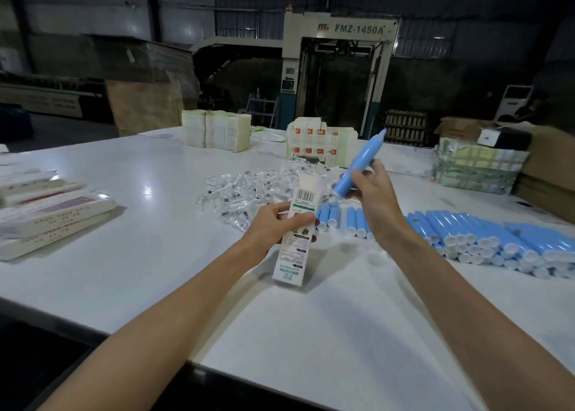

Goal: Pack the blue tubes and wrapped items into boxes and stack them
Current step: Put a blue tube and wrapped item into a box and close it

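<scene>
While the left hand [273, 224] grips a long white printed cardboard box [294, 252] around its middle, thumb on one side and fingers curled round the other, the box stands tilted above the white surface [149, 168]; whether its lower end touches cannot be told. The right hand [376, 199] pinches a slim light-blue plastic tube [364, 158] near its lower end, holding it in the air at a slant, tapered tip pointing up and away, lower end close to the box's top. A pile of blue tubes with white caps [485, 238] lies on the surface to the right, and a heap of small clear-wrapped items [245, 189] lies beyond the hands. Several long white boxes [53, 217] lie stacked at the left edge, and bundles of flat cartons [217, 132] sit farther back.
</scene>
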Available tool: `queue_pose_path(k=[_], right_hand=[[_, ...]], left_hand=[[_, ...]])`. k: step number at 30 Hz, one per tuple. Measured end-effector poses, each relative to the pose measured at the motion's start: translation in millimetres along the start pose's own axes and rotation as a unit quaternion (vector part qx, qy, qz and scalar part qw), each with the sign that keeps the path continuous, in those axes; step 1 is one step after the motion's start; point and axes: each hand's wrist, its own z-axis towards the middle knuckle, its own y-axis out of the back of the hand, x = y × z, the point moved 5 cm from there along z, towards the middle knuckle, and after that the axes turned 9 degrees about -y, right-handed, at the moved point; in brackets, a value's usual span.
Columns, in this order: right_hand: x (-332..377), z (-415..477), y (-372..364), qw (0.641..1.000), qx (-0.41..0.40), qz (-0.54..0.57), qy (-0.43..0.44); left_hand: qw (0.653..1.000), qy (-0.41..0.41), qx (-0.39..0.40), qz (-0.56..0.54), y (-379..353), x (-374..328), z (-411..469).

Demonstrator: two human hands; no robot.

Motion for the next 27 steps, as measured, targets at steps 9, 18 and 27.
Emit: queue_pose_path(k=[9, 18, 27], right_hand=[[24, 18, -35, 1.000, -0.001, -0.016, -0.017], [16, 20, -31, 0.967, 0.056, -0.244, -0.056], [-3, 11, -49, 0.973, 0.096, -0.200, -0.070]], left_hand=[[0.999, -0.023, 0.030, 0.014, -5, -7, -4], [0.999, -0.028, 0.031, 0.025, -7, -9, -4], [0.998, -0.036, -0.006, 0.047, 2, -7, 0]])
